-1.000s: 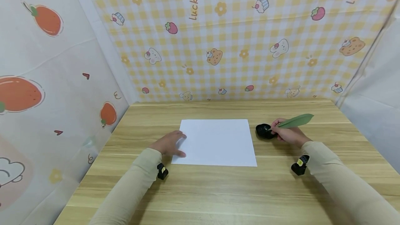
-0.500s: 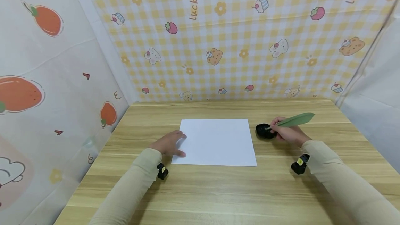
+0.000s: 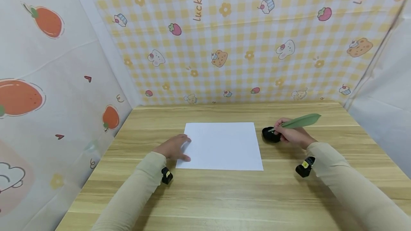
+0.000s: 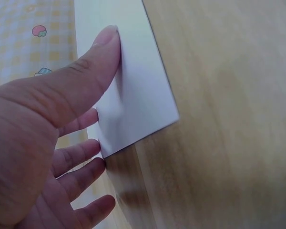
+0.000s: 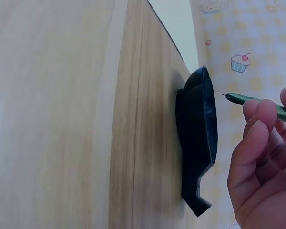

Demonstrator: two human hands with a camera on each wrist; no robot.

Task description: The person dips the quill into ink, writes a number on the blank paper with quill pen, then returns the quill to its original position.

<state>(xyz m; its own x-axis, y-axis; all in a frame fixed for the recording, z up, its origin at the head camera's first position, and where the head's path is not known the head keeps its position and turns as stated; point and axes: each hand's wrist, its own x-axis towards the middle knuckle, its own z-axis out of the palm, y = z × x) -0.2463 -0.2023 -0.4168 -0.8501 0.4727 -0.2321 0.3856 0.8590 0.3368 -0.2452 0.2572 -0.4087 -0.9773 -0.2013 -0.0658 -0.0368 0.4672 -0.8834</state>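
While right hand [image 3: 294, 136] pinches pen [image 3: 294, 123], nib [image 5: 230, 96] ahead, leaf [image 3: 305, 119] behind.

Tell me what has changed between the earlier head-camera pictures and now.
The right hand has moved slightly left, toward the paper, carrying the leaf-shaped pen with it; the pen's tip now shows apart from the black dish in the right wrist view. Nothing was taken hold of or let go. The left hand stays at the paper's left edge; paper and dish lie as before.
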